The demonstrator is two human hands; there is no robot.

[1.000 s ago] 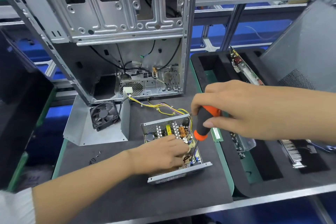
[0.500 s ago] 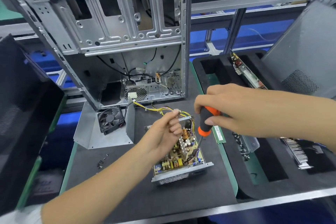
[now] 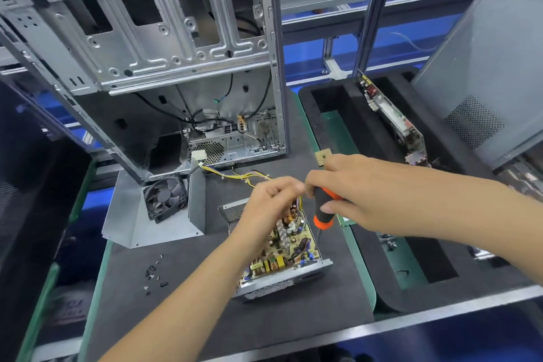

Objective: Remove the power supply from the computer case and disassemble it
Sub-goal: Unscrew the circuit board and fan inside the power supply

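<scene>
The opened power supply [image 3: 282, 279] lies on the black mat in front of the empty computer case [image 3: 176, 67], its circuit board [image 3: 282, 247] exposed. Its metal cover with the fan [image 3: 167, 200] lies to the left. My left hand [image 3: 270, 203] is over the far end of the board, fingers curled by the yellow wire bundle [image 3: 235, 176]; what it holds is hidden. My right hand [image 3: 352, 194] grips an orange-and-black screwdriver [image 3: 323, 209], its tip down at the board's right edge.
Several small black screws [image 3: 152, 273] lie on the mat at the left. A black foam tray [image 3: 367, 132] on the right holds circuit boards and parts. A grey case side panel [image 3: 484, 67] leans at the far right. A dark panel stands at the left.
My left hand lifted off the middle of the board and moved up to its far end beside the screwdriver handle. The right hand stayed over the board's right edge.
</scene>
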